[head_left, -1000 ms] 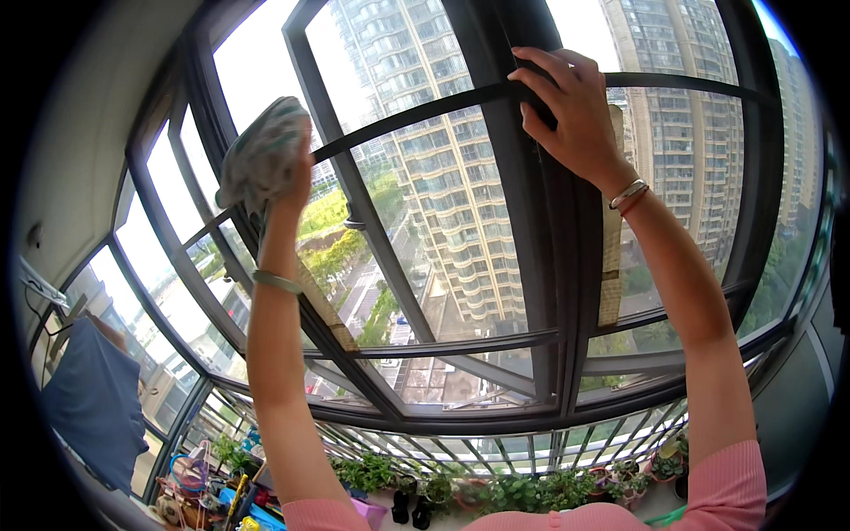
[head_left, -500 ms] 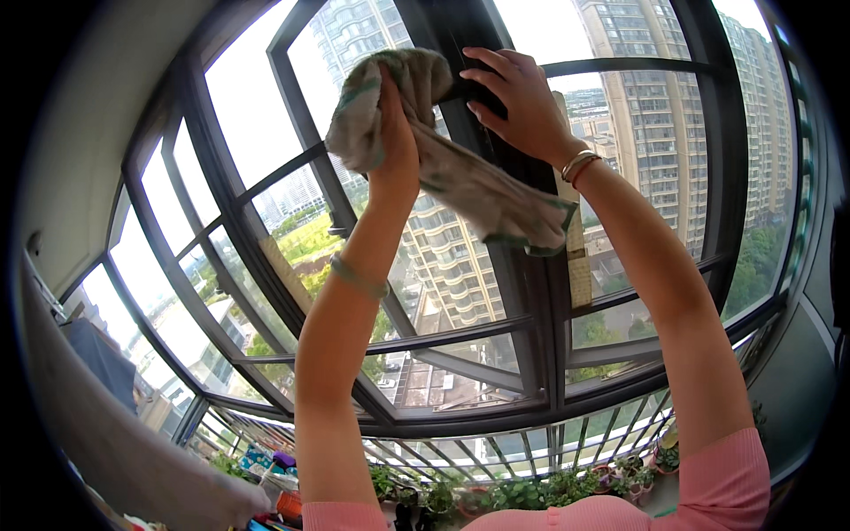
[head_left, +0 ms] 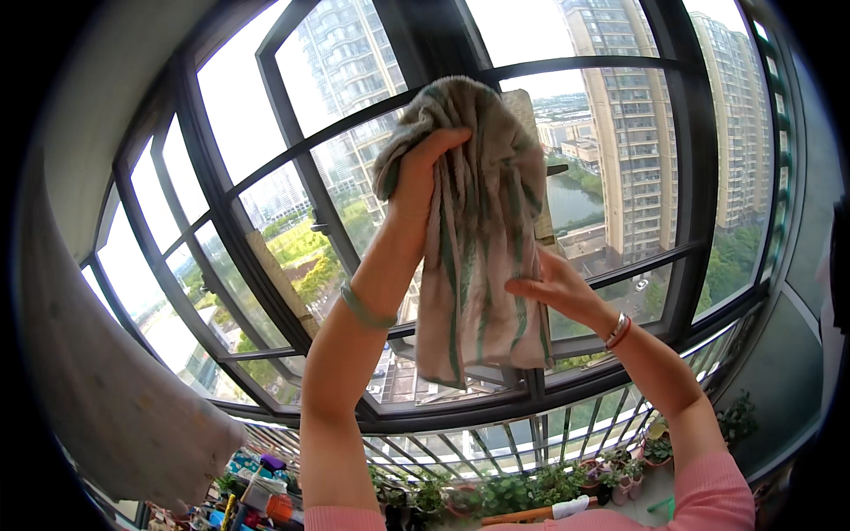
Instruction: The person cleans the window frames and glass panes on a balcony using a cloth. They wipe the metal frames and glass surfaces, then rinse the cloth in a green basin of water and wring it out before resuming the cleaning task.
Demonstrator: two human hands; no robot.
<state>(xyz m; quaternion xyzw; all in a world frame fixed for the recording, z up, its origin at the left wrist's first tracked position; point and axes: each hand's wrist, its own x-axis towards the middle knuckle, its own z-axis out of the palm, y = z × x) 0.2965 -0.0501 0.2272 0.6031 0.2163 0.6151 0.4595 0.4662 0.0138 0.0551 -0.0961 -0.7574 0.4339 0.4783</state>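
A damp-looking grey-beige towel (head_left: 482, 265) with green stripes hangs in long folds before the dark window frame (head_left: 431, 40). Its bunched top is gripped by my left hand (head_left: 427, 168), thumb across the front and the other fingers hidden in the cloth. Lower down, my right hand (head_left: 562, 288) is at the towel's right edge, thumb over the front and fingertips partly hidden behind it. A dark window handle (head_left: 557, 169) juts out just right of the cloth. My left wrist wears a pale green bangle (head_left: 365, 308).
An open window sash (head_left: 301, 168) stands to the left. Along the bottom runs a metal railing (head_left: 496, 442), with potted plants (head_left: 509, 496) below it. A pale hanging cloth (head_left: 115, 372) fills the left side, above assorted clutter (head_left: 266, 496). Tall buildings show outside.
My right hand has come down from the window frame to the towel's right edge. The towel, bunched and slanting before, now hangs down in folds; my left hand has shifted right and lower with it.
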